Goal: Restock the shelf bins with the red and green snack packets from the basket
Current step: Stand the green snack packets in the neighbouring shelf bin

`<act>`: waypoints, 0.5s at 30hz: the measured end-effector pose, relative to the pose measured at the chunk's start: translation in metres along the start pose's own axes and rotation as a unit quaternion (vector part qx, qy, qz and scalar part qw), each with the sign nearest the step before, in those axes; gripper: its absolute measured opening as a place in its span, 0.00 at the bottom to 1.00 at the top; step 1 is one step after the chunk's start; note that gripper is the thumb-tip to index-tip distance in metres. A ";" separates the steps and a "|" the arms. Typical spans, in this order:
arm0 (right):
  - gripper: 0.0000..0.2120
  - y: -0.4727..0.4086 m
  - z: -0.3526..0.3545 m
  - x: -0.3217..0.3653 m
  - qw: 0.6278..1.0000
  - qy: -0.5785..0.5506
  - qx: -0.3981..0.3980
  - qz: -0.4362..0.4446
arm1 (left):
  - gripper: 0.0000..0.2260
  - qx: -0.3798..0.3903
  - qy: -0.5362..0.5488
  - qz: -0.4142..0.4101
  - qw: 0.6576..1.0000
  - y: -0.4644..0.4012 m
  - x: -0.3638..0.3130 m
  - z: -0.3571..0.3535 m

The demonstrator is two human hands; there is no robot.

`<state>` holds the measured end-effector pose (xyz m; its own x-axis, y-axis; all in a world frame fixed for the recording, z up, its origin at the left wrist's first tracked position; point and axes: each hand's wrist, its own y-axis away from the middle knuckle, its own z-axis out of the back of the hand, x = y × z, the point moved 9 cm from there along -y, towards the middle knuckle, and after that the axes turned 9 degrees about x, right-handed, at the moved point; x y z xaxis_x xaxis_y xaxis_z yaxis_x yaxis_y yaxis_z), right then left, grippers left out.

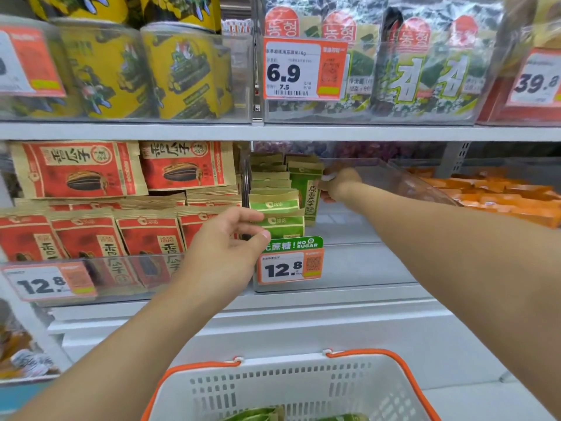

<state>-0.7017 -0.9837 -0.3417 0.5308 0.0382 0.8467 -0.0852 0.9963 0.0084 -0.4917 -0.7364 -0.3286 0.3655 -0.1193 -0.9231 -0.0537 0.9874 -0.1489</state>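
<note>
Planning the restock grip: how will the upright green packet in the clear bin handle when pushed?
The upright green packet, held by the right hand, stands on a narrow edge, so it probably tips easily. Its flat paper-like pouch looks light and somewhat floppy. The left hand steadies the front green packets.

Upper shelf (273, 132): seaweed cans (182, 71) at left, seaweed packs (425, 71) at right, each behind a clear bin front. Lower shelf: sunflower seed packets (121, 238) in the left bin; no-sugar seed packets (282, 220) in a row front to back at the left side of the middle bin (349, 268), price tag (290, 265) on its front; flat snack packs (491, 196) in the right bin. Basket (291, 387) below, before the shelves, packets (258, 414) lying in it.
</note>
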 end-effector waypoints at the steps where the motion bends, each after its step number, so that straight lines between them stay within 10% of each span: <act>1: 0.14 0.001 0.000 -0.003 1.000 -0.018 -0.008 -0.002 | 0.08 0.001 0.003 0.001 1.000 0.000 -0.001 -0.002; 15: 0.11 -0.011 0.007 -0.031 0.988 -0.130 -0.080 -0.018 | 0.07 0.015 -0.008 -0.006 1.000 0.000 -0.003 -0.014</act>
<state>-0.7230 -0.9962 -0.3646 0.2947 0.0013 0.9556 0.0753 0.9969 -0.0246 -0.5053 -0.7372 -0.3308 0.3806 -0.1296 -0.9156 -0.0216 0.9886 -0.1489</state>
